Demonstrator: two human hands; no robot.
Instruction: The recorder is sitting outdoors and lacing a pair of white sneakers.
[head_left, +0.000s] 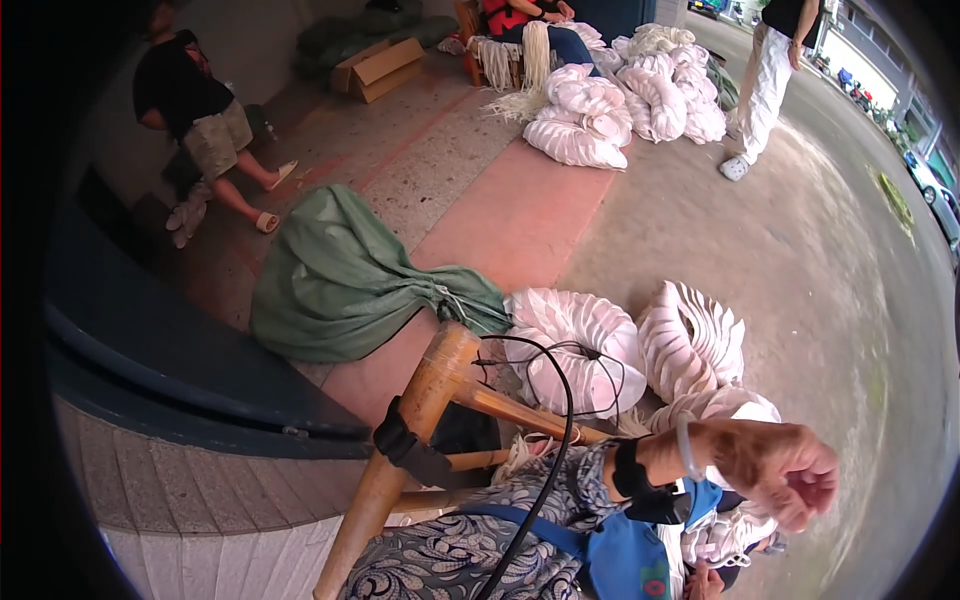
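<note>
The right hand (795, 478) is curled into a loose fist, fingers folded in toward the palm, and nothing shows inside them. One pale bangle (686, 447) circles its wrist, and one black strap with a small device (640, 485) sits just behind it on the forearm. The left hand (703, 583) barely peeks in at the lower edge under the blue bag; whether its fingers are open or closed cannot be told.

Just beneath the fist lies a white pleated bundle (722, 405), its lower part hidden by the arm. Beyond it, on the ground, lie two more white pleated bundles: one round coil (585, 345) and one fan-shaped one (695, 335), side by side and nearly touching. One black cable (560, 400) loops over the round coil.

One blue bag (625, 555) with a strap lies across the patterned lap. To the left, one wooden chair frame (430, 400) rises at a tilt, with a black strap round its post. Beside it slumps one green sack (340, 280).

Far off, a heap of white bundles (620, 105) rests near one cardboard box (378, 68). Three other people are in view: one sits at the left, one sits behind the heap, one stands at the right.
</note>
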